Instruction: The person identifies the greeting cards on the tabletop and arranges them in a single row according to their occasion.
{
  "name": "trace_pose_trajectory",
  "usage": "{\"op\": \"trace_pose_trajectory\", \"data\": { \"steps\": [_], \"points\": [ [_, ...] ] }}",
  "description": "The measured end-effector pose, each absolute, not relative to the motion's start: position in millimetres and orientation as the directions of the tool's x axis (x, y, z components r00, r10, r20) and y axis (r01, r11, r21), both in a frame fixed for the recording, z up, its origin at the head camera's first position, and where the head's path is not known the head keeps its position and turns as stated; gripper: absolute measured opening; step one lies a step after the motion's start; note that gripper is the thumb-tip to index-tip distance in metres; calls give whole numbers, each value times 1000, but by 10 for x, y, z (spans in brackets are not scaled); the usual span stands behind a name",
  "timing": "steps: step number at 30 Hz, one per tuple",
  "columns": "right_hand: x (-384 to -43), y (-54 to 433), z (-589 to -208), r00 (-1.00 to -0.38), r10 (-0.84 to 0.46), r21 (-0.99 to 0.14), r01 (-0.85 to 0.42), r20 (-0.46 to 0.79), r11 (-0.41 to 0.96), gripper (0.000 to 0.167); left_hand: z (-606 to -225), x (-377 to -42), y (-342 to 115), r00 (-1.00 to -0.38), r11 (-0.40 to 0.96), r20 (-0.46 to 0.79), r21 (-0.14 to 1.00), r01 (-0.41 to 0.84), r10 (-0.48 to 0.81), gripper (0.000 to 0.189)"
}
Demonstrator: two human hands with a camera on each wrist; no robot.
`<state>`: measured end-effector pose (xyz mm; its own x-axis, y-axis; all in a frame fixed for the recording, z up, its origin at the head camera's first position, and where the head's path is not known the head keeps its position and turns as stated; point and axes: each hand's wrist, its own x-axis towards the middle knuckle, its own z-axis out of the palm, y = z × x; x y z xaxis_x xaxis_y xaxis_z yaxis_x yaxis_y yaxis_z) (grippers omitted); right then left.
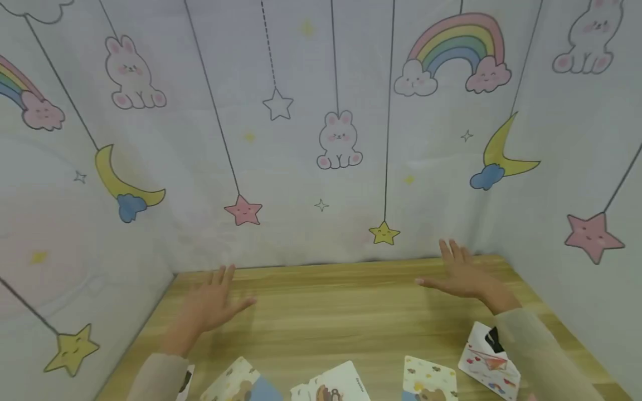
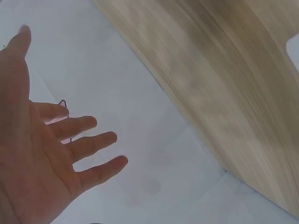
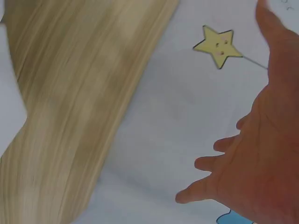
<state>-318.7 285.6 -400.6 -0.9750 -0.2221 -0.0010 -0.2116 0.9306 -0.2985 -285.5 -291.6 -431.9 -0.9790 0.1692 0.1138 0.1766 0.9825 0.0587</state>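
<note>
My left hand [image 1: 213, 306] is held over the left side of the wooden table, fingers spread and thumb out, holding nothing. The left wrist view shows its palm [image 2: 42, 163] and extended fingers. Over the right side, my right hand [image 1: 461, 275] is likewise spread and holds nothing; its fingers [image 3: 196, 191] stretch out in the right wrist view. Near the right sleeve lies a white printed card [image 1: 489, 362] with a paper plane, hearts and a black shape. Two yellow bear-patterned cards [image 1: 241, 381] [image 1: 430, 379] and a white card [image 1: 333, 384] lie along the bottom, cut off by the frame.
Another white piece [image 1: 187, 381] shows partly beside the left sleeve. The wooden table [image 1: 331, 312] ends at a pale fabric wall [image 1: 301, 239] printed with stars, rabbits, moons and rainbows. Similar fabric stands on the left and right sides.
</note>
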Motion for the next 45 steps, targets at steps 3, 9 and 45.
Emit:
{"op": "trace_pose_trajectory", "data": {
  "steps": [3,9,45],
  "points": [
    [-3171,2652,-3948,-958,-284,-361,-280,42,890,120,-4307,-2783,-2942,-975,980,135,68,187,177,106],
    [-3122,2276,-3894,-947,-308,-452,-317,95,834,85,-4252,-2590,-2914,-963,956,200,196,219,180,73],
    [-2735,-277,-4126,-704,-707,-578,-606,67,547,50,-4379,-1585,-3782,-978,875,-97,469,119,185,80]
  ]
}}
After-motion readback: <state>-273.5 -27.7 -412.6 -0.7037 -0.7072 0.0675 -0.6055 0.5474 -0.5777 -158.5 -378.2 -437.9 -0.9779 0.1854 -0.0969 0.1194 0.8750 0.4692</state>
